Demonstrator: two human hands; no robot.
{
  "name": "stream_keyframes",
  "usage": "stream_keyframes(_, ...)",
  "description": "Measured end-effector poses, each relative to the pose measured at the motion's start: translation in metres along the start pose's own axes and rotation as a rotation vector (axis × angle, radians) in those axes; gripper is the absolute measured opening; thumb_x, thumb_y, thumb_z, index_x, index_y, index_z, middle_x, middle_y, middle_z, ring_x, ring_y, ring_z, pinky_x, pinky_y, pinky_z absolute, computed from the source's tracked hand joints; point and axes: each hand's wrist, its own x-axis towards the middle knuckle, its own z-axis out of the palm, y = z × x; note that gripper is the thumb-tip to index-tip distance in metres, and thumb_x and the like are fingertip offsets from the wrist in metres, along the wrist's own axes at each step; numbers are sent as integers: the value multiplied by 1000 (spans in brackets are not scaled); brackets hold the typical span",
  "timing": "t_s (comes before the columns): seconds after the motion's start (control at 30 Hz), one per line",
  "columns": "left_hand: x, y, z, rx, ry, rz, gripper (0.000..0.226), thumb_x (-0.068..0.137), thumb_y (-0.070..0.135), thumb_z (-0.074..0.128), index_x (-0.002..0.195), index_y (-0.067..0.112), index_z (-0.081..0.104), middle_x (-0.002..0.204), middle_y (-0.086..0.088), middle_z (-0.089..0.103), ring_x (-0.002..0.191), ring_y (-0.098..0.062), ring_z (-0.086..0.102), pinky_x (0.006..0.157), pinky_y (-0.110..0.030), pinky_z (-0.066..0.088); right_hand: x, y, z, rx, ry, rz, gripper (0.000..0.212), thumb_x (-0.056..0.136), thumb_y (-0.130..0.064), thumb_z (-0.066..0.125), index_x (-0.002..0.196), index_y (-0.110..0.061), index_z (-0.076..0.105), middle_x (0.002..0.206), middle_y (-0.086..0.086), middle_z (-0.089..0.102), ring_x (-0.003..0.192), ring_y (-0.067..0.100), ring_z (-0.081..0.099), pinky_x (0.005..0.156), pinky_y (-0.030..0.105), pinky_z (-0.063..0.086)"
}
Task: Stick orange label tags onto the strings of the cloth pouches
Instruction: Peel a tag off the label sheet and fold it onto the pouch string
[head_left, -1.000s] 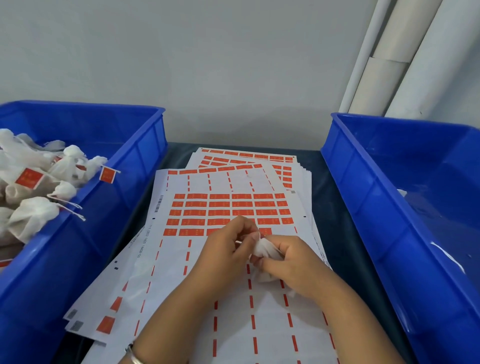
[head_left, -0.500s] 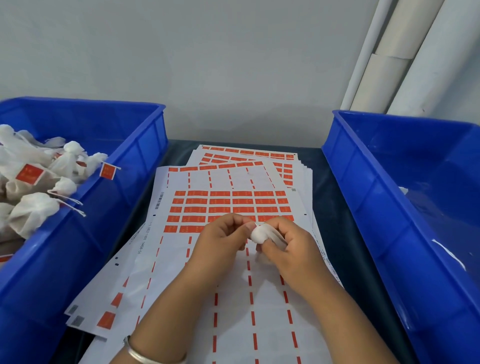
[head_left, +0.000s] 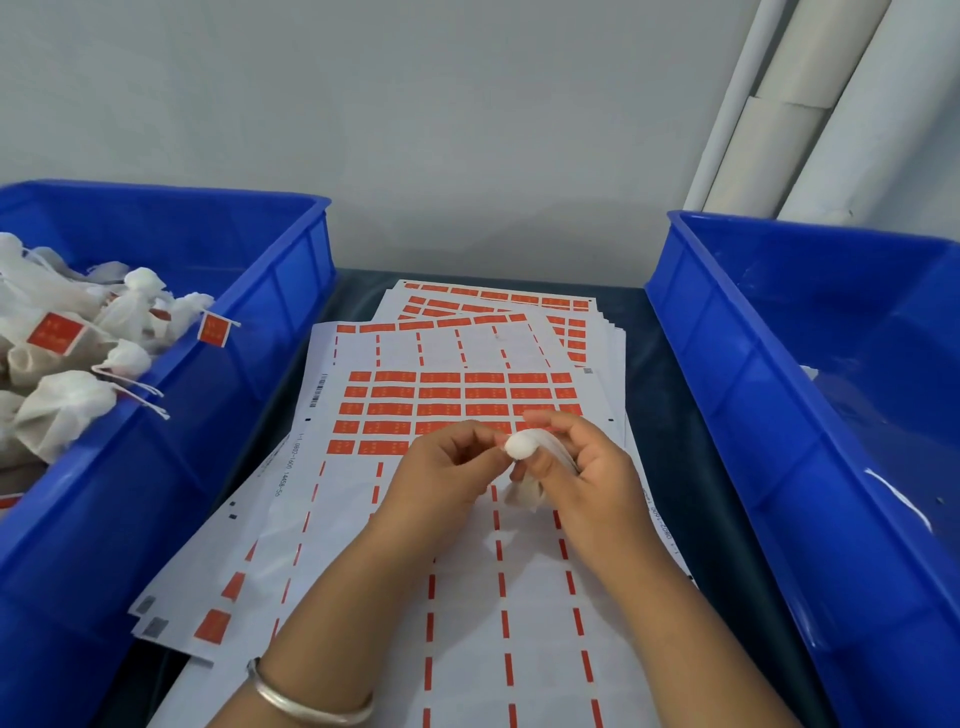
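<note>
A small white cloth pouch (head_left: 519, 447) is held over the label sheets between both hands. My right hand (head_left: 587, 478) grips the pouch, fingers curled round its body. My left hand (head_left: 441, 483) pinches at the pouch's top with thumb and fingertips; the string is too thin to make out. The top label sheet (head_left: 457, 410) still carries several rows of orange tags (head_left: 441, 395), with bare backing nearer me. No loose tag shows in either hand.
A blue bin (head_left: 270, 312) on the left holds several white pouches (head_left: 67, 410), some with orange tags (head_left: 214, 329). A second blue bin (head_left: 727, 374) on the right looks almost bare. More label sheets (head_left: 498, 301) are stacked behind on the dark table.
Both hands have risen a little toward the orange rows. The pouch has been turned so that its rounded end now faces up between the fingertips.
</note>
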Motion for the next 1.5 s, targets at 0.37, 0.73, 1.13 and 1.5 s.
stream_keyframes(0.37,2,0,-3,169,4,91,20,82,28,66,66,40,63,67,22,63,68,2,59,56,-5,40,2,2,-3,93,-118,103,43,66,-67,57,96,-38,66,101,-28,64,99,-12,57,70,7,49)
stream_keyframes(0.73,0,-1,0,129,102,113,18,83,23,66,69,33,63,66,18,62,72,8,56,52,-2,41,5,6,-1,190,-53,244,13,84,-43,60,80,-41,73,97,-18,69,104,14,61,100,43,47)
stream_keyframes(1.13,-8,-4,5,415,167,476,27,71,25,77,77,43,58,78,28,50,88,12,47,69,0,39,6,11,3,255,-1,291,15,88,-39,58,86,-41,72,96,-14,72,102,17,65,97,47,49)
stream_keyframes(1.5,-7,-5,6,482,191,365,21,77,30,72,72,40,54,76,27,48,78,0,51,65,-6,36,7,16,5,214,9,275,11,85,-41,62,86,-34,71,90,-25,70,95,8,65,81,25,53)
